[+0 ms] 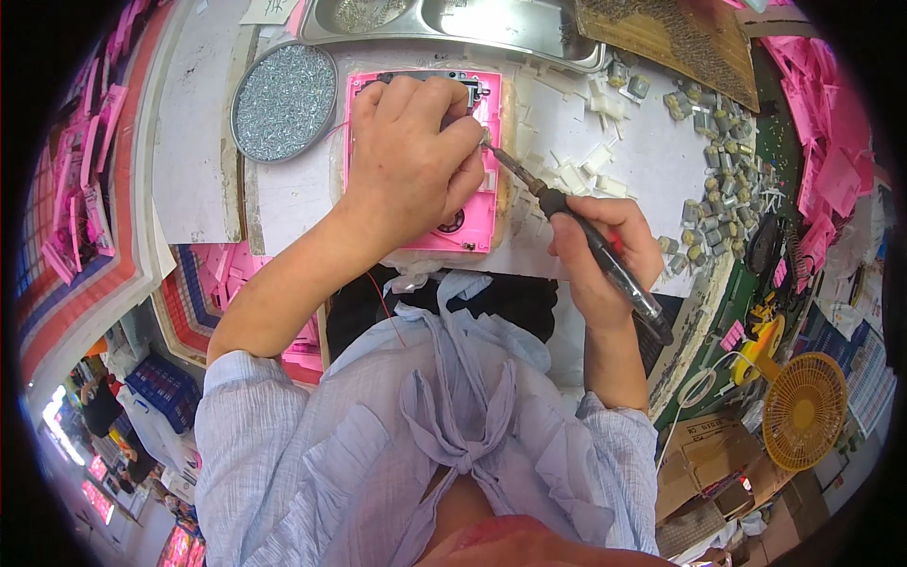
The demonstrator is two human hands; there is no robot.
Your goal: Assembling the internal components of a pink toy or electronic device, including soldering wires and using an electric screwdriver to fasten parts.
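A pink plastic housing [479,225] lies on a padded mat on the bench in front of me, with black and metal parts [456,78] along its far edge and a dark round wheel [452,223] near its near edge. Over it, my left hand [416,151] is closed, fingertips pinched together; what they hold is hidden. My right hand [609,246] grips a soldering iron [605,250] by its black handle. The iron slants up to the left, its tip beside my left fingertips at the housing's right side. A thin red wire [383,298] hangs below my left wrist.
A round dish of small screws [285,102] stands left of the housing. White plastic parts [595,161] and many small metal motors [723,170] lie to its right. A steel tray [501,21] and brown cardboard [671,42] sit beyond. A yellow fan [803,411] stands at lower right.
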